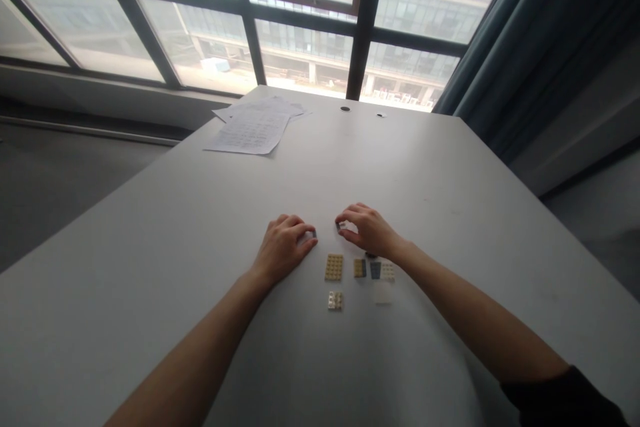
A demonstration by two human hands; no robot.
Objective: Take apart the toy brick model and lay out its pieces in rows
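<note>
Left hand [285, 245] lies knuckles up on the table [150, 293], fingertips pinched on a grey piece [314, 233] at its 3 o'clock. Right hand [369, 230] is curled, thumb and forefinger nipping a dark piece [339, 227] at its 9 o'clock. The two pieces are near each other, not touching. Both are too small to tell long axis or heading.

Tan plate [334, 267] lies flat at 6 o'clock of the gap between them, long axis 12–6. In a row to its 3 o'clock: tan-blue brick [359, 268], blue brick [375, 270], cream brick [388, 271]. White brick [335, 301] sits at the plate's 6 o'clock. Papers [253, 128] lie far off at 11 o'clock.
</note>
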